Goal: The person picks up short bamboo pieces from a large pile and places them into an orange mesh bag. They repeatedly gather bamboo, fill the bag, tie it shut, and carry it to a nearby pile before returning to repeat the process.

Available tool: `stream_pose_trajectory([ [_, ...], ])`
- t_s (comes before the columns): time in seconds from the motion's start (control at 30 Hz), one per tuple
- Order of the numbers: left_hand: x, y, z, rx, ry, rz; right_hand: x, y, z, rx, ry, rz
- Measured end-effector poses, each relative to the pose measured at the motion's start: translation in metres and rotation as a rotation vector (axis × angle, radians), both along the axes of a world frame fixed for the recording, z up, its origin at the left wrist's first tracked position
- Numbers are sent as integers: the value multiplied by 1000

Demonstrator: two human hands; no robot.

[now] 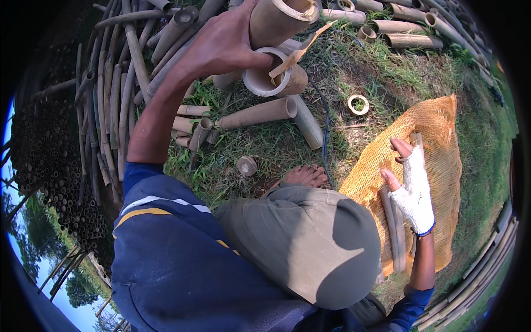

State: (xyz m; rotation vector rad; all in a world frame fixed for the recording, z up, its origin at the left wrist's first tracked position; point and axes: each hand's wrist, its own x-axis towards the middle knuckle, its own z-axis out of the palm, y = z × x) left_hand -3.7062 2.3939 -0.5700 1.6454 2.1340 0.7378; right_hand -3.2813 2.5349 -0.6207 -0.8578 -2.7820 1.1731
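My left hand (221, 44) is raised at the top of the view and grips a thick, short bamboo tube (276, 19) by its side. Just below it lies another cut bamboo tube (274, 80) with an open end and a loose splinter across its mouth. My right hand (415, 188) wears a white fingerless glove and rests with fingers stretched out on a split bamboo strip (417, 139). More bamboo strips (392, 227) lie beside it on an orange mesh sack (437, 127) spread on the grass.
A big heap of long bamboo poles (110, 94) fills the left. Short cut tubes (257, 113), a bamboo ring (358, 104) and a small disc (247, 165) lie on the grass. My bare foot (304, 176) and bent knee (298, 243) are central. A black hose (326, 127) crosses.
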Motion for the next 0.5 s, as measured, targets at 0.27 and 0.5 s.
stream_pose_trajectory([
  [0.27,89,129,73,255,-259,-454,-16,31,36,550,444,-272],
  [0.5,223,207,84,352,-600,-861,121,32,111,186,168,-626],
])
